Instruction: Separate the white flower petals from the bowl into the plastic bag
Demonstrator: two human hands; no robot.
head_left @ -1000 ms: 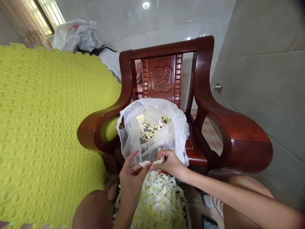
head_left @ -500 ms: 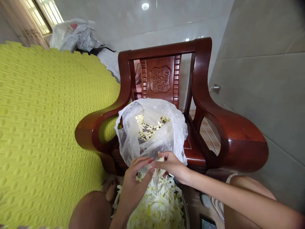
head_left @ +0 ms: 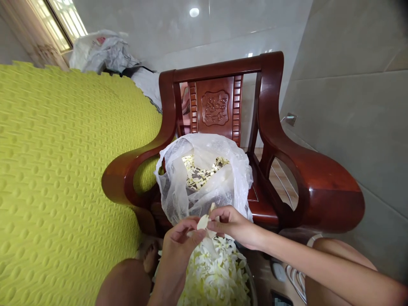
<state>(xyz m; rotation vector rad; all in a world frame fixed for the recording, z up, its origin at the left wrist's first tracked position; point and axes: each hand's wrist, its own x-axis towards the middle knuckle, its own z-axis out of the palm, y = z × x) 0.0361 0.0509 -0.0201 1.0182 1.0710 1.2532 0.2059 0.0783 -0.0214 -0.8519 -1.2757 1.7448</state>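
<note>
A white flower [head_left: 203, 222] with pale petals is pinched between my two hands, above a heap of similar flowers. My left hand [head_left: 181, 244] grips it from the left with thumb and fingertips. From the other side, the thumb and fingers of my right hand [head_left: 234, 225] close on the same flower. Below them, white and yellowish flowers [head_left: 216, 272] fill a round container [head_left: 251, 282], whose rim shows only in part. Just beyond my hands a translucent plastic bag [head_left: 240, 174] stands gaping on the chair, with loose petals [head_left: 199, 174] inside.
The dark red wooden chair [head_left: 331, 187] has broad curved arms on both sides of the bag. A yellow textured foam mat [head_left: 63, 170] rises at the left. On the floor at lower right lie a white cable [head_left: 296, 280] and a dark phone-like device [head_left: 280, 298].
My hands have shifted slightly; the left fingers, spread wider before, now pinch closer in. A broad petal of the flower now shows upright between the fingertips. The view has moved a little.
</note>
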